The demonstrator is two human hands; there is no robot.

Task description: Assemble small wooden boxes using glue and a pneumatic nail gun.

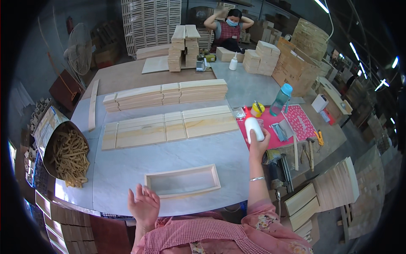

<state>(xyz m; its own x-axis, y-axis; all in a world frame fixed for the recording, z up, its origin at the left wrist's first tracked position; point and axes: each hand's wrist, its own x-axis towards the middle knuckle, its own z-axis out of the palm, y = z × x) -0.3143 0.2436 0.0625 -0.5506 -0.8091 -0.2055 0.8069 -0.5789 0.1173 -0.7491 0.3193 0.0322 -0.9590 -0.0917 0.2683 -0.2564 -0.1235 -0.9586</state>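
- A rectangular wooden frame (216, 177) is lying on the pale grey table (122, 169), near the person's edge; its four sides are meeting at the corners, so its outline is looking complete.
- The frame is having no board laid across it, and grey is showing inside; by that, the work is seeming partway along, though whether any glue is sitting on the rim I cannot tell.
- The left hand (144, 204) is hovering by the frame's near left corner, fingers spread and holding nothing; whether a fingertip is touching the wood I cannot tell.
- The right hand (259, 144) is wrapping its fingers around a white bottle (255, 130), well apart from the frame.
- Beyond the frame, a near row of grooved boards (144, 133) is lying apart from it, with a taller far row (144, 96) sitting behind; these are seeming unused.
- To the right, a pink mat (302, 120) is carrying a yellow tub (257, 111) and a blue bottle (281, 101); a hammer (311, 154) is lying nearby.
- At the far side, a masked co-worker (228, 34) is raising both arms.
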